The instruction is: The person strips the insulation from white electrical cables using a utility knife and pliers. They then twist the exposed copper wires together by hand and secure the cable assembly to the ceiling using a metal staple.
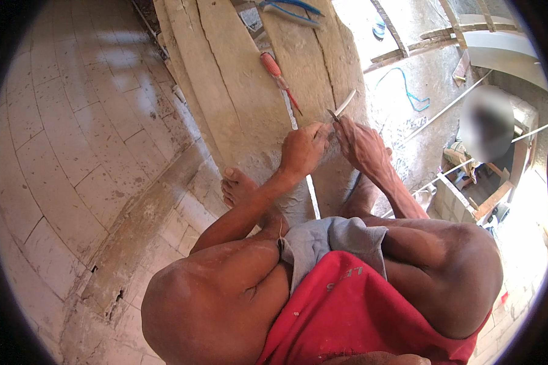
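Note:
Both hands work close together above a worn wooden plank (243,103), between my bare feet. My right hand (362,145) is closed, its fingers gripping a small dark metal blade-like piece (333,114). A slim white strip (346,102) sticks out past it, up and to the right; whether the two are one thing I cannot tell. Beside them, my left hand (304,147) is closed with fingers pinched, and what it holds is hidden. Just beyond my left hand, a screwdriver (272,65) with a red handle and red shaft lies on the plank.
At the plank's far end lies a blue-handled tool (292,12), partly cut off. A narrow gap (313,198) runs between the boards. On the right are a blue cord (409,94), a thin white rod (450,106) and a blurred person (487,125). Tiled floor (67,140) spreads left.

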{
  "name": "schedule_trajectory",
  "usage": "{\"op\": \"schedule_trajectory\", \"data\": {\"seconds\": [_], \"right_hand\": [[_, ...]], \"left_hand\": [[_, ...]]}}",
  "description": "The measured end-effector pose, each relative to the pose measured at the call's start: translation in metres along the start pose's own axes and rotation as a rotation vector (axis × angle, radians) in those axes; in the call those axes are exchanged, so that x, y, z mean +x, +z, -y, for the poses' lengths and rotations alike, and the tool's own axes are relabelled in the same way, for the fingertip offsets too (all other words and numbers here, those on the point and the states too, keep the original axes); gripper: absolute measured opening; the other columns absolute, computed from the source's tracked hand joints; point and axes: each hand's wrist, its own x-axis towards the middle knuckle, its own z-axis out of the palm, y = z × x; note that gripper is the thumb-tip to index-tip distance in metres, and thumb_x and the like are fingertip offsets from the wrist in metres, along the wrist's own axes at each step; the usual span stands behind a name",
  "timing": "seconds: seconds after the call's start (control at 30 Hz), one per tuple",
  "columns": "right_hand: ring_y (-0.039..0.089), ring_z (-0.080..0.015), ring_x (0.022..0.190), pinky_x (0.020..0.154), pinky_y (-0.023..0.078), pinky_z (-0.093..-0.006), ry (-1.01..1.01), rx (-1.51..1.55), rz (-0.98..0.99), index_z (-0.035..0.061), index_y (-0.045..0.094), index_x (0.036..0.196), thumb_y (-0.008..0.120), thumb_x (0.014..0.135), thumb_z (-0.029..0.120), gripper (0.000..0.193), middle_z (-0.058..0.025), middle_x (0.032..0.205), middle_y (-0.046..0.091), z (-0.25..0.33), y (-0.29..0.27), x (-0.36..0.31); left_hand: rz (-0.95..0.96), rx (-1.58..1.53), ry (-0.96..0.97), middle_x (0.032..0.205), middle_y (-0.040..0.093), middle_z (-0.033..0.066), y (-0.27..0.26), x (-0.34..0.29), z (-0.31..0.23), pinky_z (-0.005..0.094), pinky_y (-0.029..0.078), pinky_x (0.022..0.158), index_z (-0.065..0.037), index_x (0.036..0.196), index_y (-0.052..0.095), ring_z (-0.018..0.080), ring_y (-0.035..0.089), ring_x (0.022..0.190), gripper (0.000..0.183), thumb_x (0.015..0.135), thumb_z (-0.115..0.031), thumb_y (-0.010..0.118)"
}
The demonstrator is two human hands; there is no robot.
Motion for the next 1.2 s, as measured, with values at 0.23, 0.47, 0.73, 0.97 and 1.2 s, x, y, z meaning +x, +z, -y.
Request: {"op": "schedule_trajectory", "data": {"seconds": [0.23,0.47,0.73,0.97,1.2], "right_hand": [[0.063,-0.0448,0.078,0.068,0.047,-0.0537,0.065,0.059,0.016,0.0038,0.051,0.105,0.057,0.102,0.019,0.016,-0.0227,0.081,0.061,0.004,-0.006,0.002],[0.062,-0.0442,0.076,0.066,0.046,-0.0537,0.015,0.098,-0.009,0.0036,0.049,0.105,0.055,0.102,0.019,0.017,-0.0235,0.079,0.058,-0.010,0.004,-0.004],[0.063,-0.0434,0.080,0.068,0.047,-0.0521,0.036,0.108,-0.028,0.0032,0.051,0.104,0.057,0.103,0.018,0.016,-0.0221,0.081,0.059,-0.004,0.006,-0.012],[0.064,-0.0435,0.080,0.068,0.048,-0.0511,0.183,0.119,0.081,0.0058,0.054,0.107,0.054,0.105,0.024,0.019,-0.0210,0.084,0.061,0.014,-0.026,-0.027],[0.067,-0.0329,0.085,0.069,0.055,-0.0431,-0.135,-0.253,0.055,0.0104,0.059,0.112,0.059,0.102,0.027,0.020,-0.0112,0.092,0.064,0.010,-0.037,-0.008]], "left_hand": [[0.012,-0.172,0.070,0.068,0.061,0.0050,-0.002,0.007,0.009,0.0339,0.046,0.060,-0.002,0.092,0.070,0.0169,0.058,0.060,0.040,0.106,-0.037,0.054],[0.311,-0.884,-0.362,0.062,0.046,-0.0072,-0.008,0.011,0.009,0.0199,0.027,0.047,-0.005,0.102,0.067,0.0021,0.036,0.049,0.038,0.107,-0.040,0.053],[0.807,-1.843,-0.524,0.059,0.048,-0.0072,0.002,0.025,0.052,0.0212,0.029,0.043,-0.003,0.112,0.060,0.0059,0.029,0.039,0.032,0.112,-0.029,0.041],[0.443,-0.578,-0.263,0.065,0.059,-0.0011,-0.048,0.013,0.015,0.0259,0.037,0.047,-0.006,0.102,0.064,0.0080,0.045,0.046,0.040,0.109,-0.041,0.048],[0.135,0.462,0.152,0.078,0.070,0.0140,-0.066,0.011,0.011,0.0476,0.051,0.070,-0.009,0.099,0.068,0.0349,0.069,0.075,0.038,0.102,-0.044,0.055]]}}
